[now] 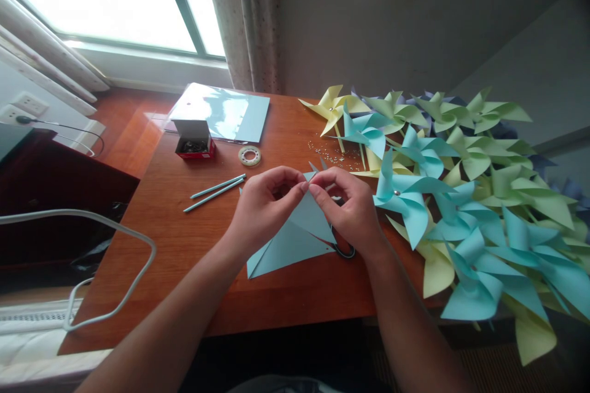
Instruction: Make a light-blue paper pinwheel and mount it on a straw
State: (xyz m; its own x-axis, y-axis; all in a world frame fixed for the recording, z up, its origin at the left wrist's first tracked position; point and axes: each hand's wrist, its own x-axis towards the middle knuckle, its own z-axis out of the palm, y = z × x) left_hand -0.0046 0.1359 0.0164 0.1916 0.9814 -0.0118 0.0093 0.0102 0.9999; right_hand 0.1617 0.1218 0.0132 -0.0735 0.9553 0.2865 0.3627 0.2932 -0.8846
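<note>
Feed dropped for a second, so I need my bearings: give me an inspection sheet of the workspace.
Surface: wooden table.
Job's things: light blue paper sheet, cut into pointed flaps.
Clutter: pinwheels, two blue sticks, tape roll, red box, blue paper stack, scattered pins, scissors.
Hands: left hand and right hand both pinch the sheet's flaps.
Cables: white cable; black cable at wall socket.
Surroundings: window, curtain.
</note>
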